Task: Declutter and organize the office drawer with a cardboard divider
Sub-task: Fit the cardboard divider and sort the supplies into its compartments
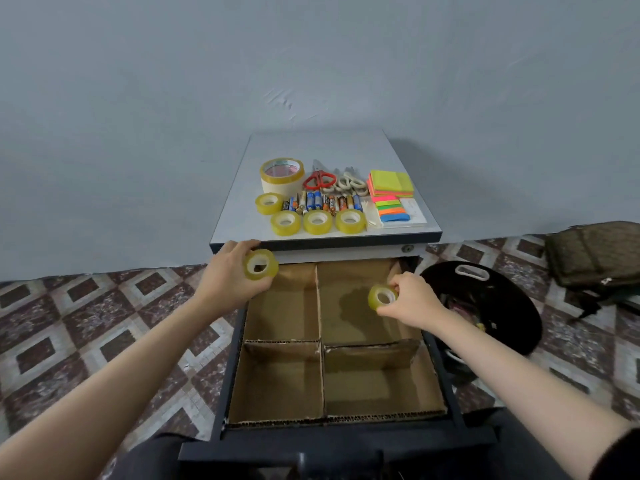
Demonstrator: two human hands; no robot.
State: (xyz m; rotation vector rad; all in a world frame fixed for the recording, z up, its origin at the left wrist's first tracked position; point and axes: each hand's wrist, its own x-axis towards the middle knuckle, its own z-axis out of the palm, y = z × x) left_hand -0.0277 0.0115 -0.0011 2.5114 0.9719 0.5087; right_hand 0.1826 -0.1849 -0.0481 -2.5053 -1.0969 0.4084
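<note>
The drawer stands pulled out below me, lined with a cardboard divider that splits it into four bare compartments. My left hand grips a small yellow tape roll above the drawer's far left corner. My right hand pinches another small tape roll over the far right compartment. On the cabinet top lie several more small tape rolls, a large tape roll, batteries, red scissors, white scissors and sticky notes.
A black bag with a white handle sits on the patterned tile floor right of the drawer. A dark olive bag lies farther right. A grey wall stands behind the cabinet. My knees are under the drawer front.
</note>
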